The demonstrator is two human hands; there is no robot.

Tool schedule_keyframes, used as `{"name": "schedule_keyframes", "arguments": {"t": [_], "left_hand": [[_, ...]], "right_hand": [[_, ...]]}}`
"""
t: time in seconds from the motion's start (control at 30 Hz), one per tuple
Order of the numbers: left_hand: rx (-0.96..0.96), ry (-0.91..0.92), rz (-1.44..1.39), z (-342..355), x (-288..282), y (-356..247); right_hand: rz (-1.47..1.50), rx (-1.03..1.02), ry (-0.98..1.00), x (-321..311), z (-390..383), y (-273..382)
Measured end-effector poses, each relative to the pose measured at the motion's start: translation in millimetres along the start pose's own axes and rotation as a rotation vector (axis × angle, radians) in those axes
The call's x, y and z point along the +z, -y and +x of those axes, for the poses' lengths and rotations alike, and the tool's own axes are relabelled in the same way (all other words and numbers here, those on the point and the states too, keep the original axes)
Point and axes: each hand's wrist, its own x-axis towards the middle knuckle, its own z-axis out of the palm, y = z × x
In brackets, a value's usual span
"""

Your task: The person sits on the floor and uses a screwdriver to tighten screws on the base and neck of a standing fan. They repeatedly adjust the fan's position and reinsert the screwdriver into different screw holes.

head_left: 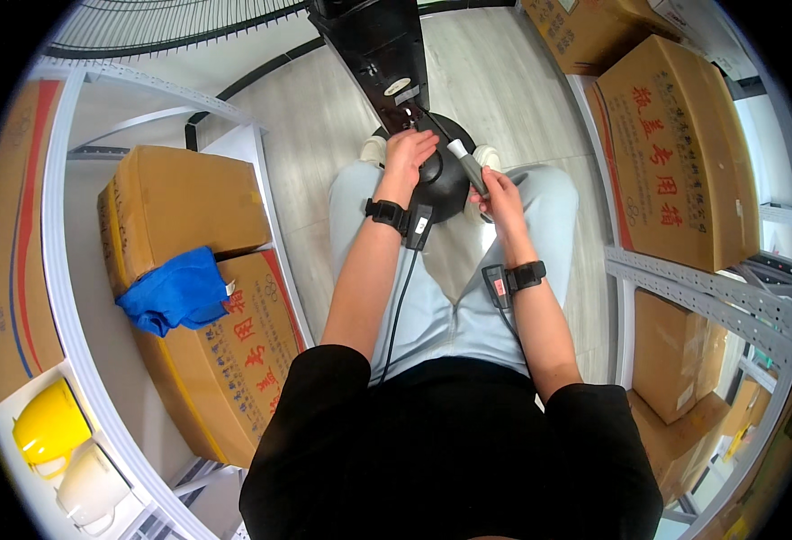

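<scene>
A black floor fan stands in front of me, its column (380, 58) rising from a round black base (450, 184) between my feet. My left hand (407, 151) is at the lower end of the column, fingers stretched out to the right, seemingly touching it. Small metallic parts (408, 114) show just above those fingers. In my right hand (504, 200) is a grey-handled tool with a white tip (473, 171), gripped by the handle over the right side of the base. The tip points up and left towards the column, apart from it. Its exact kind cannot be made out.
The fan's wire grille (144, 31) spans the top left. White metal shelving (265, 193) on the left holds cardboard boxes (198, 202), a blue cloth (180, 292), a yellow mug (52, 427) and a white mug (94, 486). More boxes (675, 162) fill the right shelves.
</scene>
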Motion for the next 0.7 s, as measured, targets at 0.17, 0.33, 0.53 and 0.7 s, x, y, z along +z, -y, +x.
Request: {"name": "schedule_keyframes", "arguments": {"t": [0.17,0.33,0.53,0.7], "left_hand": [[0.040,-0.016,0.009,6.4,-11.4,-0.3],[0.001,0.015,-0.020,1.5,-9.3,0.7],[-0.043,0.134,-0.011,-4.2,-0.1,-0.4],[-0.079,0.274,0.058,-6.8,4.9,-2.6]], "right_hand": [[-0.169,-0.245,-0.078,14.5,-9.9,-0.7],[-0.148,-0.215,-0.114,13.3,-6.5,-1.5],[-0.084,-0.043,0.030,3.2,-4.2,1.7],[-0.110,-0.065,-0.009,9.6,-4.4,-0.7]]}}
